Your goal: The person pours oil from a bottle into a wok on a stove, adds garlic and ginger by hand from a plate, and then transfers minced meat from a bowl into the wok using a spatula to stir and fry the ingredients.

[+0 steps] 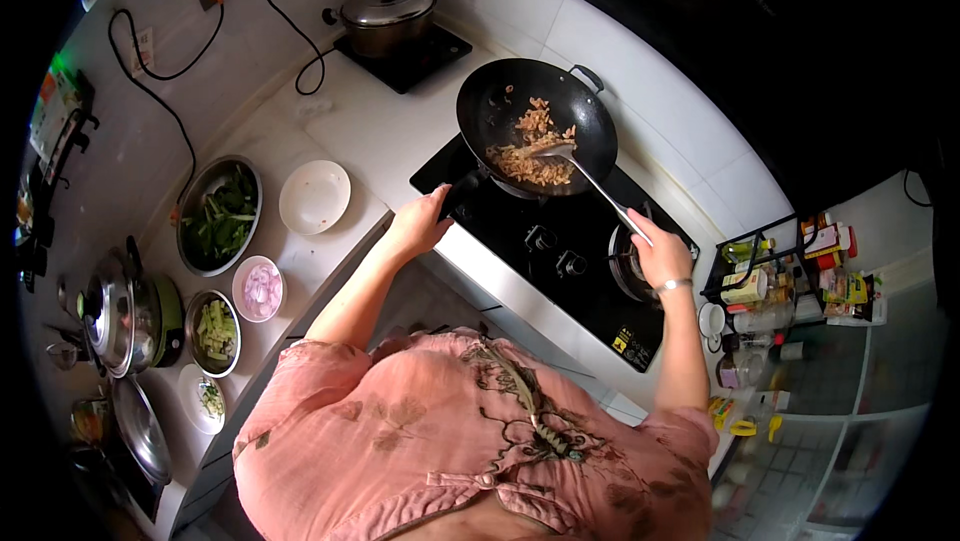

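My left hand (417, 225) grips the black handle of a dark wok (480, 110), which sits on the left burner of a black gas hob (510, 241). In my right hand (661, 252) is the handle of a metal wok spatula (600, 185); its blade rests among small browned pieces of food (536, 158) inside the wok. The wok tilts somewhat towards me. On the counter left of my left hand stand an off-white bowl (315, 197) with little in it and a metal bowl (219, 215) of leafy greens.
Sliced shallots (262, 290), cut green stalks (216, 328) and chopped herbs (210, 398) fill smaller dishes at left. A lidded pot (386, 16) stands on an induction plate (405, 57) behind. Bottles and a seasoning rack (757, 263) line the right side. A black cord (184, 121) hangs along the left wall.
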Demonstrator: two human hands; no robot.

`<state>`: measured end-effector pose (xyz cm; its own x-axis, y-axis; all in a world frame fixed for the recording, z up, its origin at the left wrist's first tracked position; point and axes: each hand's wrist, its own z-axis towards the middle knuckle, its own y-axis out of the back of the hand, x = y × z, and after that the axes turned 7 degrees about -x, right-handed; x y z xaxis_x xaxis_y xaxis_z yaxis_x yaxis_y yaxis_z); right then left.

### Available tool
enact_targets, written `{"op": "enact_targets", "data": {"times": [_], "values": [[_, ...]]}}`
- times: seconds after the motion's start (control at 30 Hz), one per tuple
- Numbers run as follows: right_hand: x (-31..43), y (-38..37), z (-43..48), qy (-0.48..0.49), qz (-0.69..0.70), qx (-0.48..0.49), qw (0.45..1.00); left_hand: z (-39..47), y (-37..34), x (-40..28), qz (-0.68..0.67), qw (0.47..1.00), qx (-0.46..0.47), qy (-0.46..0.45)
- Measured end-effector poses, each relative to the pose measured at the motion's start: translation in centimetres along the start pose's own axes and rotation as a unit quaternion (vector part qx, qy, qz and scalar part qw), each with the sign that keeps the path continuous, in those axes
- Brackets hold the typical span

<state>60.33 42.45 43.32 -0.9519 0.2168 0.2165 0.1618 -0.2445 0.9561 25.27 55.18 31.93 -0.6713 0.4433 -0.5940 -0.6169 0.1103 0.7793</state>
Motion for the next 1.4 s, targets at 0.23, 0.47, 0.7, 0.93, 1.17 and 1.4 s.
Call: {"op": "enact_targets", "data": {"times": [0.23,0.47,0.7,0.93,1.17,1.4], "values": [[2.5,-5.1,2.8,-0.047,0.033,0.019,0.998,0.3,-0.2,-0.4,-0.003,1.000,0.010,0.002],[-2.8,-3.5,2.3,-0.015,0.019,0.012,1.000,0.1,0.0,0.0,0.006,1.000,0.020,0.014],[-0.2,-9.9,7.4,-0.072,0.117,0.010,0.990,0.4,-0.1,-0.6,0.004,1.000,0.006,-0.005],[-2.3,-1.3,4.1,-0.039,-0.056,-0.010,0.998,0.2,0.4,-0.8,0.028,0.999,0.020,0.015],[2.1,10.3,10.9,0.155,-0.260,-0.039,0.952,0.4,0.0,-0.4,0.042,0.999,0.025,0.016],[11.5,3.8,15.3,0.286,-0.396,0.088,0.868,0.0,0.1,-0.6,0.019,1.000,0.005,0.011]]}}
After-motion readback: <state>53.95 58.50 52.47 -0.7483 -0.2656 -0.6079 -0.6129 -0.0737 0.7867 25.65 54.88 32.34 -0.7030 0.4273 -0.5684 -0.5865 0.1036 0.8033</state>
